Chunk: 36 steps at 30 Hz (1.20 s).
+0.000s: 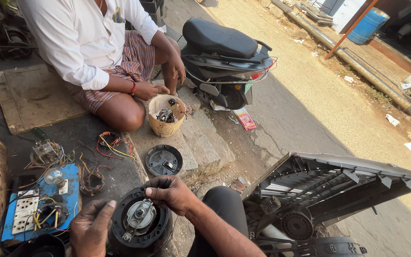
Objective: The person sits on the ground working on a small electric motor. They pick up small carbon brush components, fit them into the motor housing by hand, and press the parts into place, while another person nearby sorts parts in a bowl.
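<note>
both hands grip a round black motor housing (pixel 140 227) on the near step, left hand (pixel 90 230) clasping its rim, right hand (pixel 170 192) pinching its top edge; a slip could tip it toward loose coloured wires (pixel 112 146) and the cream plastic tub (pixel 167 115) farther off.

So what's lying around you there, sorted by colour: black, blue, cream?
Black: 3 – the round motor unit under the left hand and right hand, the vented round cover, the scooter
Blue: 2 – the switch board, the barrel
Cream: 1 – the tub of parts by another person's hand
Total: 6
</note>
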Tool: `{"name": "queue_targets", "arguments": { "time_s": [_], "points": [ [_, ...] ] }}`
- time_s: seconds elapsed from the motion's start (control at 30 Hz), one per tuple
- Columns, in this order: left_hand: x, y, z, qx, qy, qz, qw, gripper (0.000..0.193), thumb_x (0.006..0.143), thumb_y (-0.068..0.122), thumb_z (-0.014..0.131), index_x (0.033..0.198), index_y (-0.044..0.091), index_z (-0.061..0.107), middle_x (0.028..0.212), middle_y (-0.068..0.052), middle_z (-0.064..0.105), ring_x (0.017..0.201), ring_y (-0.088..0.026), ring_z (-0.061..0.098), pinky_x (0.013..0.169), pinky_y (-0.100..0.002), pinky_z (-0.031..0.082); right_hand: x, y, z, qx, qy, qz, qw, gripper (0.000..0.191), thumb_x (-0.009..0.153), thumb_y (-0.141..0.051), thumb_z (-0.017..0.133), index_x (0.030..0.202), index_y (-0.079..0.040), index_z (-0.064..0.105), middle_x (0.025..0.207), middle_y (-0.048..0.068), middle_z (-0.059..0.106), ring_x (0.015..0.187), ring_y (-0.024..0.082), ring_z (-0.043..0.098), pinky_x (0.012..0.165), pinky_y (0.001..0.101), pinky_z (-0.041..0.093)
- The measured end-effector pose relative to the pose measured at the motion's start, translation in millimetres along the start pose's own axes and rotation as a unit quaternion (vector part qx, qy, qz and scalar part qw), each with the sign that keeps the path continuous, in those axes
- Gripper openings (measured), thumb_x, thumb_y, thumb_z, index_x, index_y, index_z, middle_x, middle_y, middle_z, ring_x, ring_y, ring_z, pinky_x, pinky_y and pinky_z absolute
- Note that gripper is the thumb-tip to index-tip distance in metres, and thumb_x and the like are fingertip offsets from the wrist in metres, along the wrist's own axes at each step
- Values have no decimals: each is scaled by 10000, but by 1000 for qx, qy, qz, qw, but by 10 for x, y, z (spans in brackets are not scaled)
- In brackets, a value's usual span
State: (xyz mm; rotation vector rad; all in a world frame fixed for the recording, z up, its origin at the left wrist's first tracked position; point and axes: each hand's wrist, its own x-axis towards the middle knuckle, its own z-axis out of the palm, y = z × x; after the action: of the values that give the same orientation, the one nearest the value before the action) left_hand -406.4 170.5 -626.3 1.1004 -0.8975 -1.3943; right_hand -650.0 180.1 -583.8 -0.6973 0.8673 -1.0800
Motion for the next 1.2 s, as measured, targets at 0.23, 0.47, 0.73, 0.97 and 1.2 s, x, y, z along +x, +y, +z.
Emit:
{"name": "queue_targets", "arguments": {
  "time_s": [0.23,0.47,0.73,0.97,1.2],
  "points": [
    [18,60,-7,-31,19,-18,999,144,878,68,777,989,-11,731,644,30,475,512,-52,401,461,-233,285,89,89,-180,-355,118,-28,927,299,853,-222,838,1079,-35,778,900,72,773,777,116,703,707,280,579],
    [15,121,90,-10,35,-35,999,125,885,69,756,984,1,721,718,7,611,569,-45,470,477,-246,363,213,250,-253,-552,100,-65,825,319,831,-322,827,1055,-97,792,936,100,767,829,205,746,751,349,601],
    [16,136,65,-23,5,-27,999,132,910,84,772,1013,9,741,749,-1,617,593,-49,480,488,-243,370,225,246,-294,-514,106,-63,849,296,845,-284,811,1051,-73,797,938,101,786,834,184,752,760,344,606],
    [-64,301,247,477,-150,-86,862,496,837,406,816,1223,122,687,880,-142,790,845,-235,802,769,-373,622,283,261,-357,-288,111,72,948,315,884,-216,837,1126,-26,772,946,100,758,799,168,674,727,332,531],
    [-129,320,333,563,-193,-41,803,469,793,409,803,1197,188,711,1116,-69,777,1028,-242,776,922,-386,602,264,244,-385,-351,120,36,928,299,802,-190,861,1048,-35,792,950,78,789,872,161,735,804,313,592]
  ]
}}
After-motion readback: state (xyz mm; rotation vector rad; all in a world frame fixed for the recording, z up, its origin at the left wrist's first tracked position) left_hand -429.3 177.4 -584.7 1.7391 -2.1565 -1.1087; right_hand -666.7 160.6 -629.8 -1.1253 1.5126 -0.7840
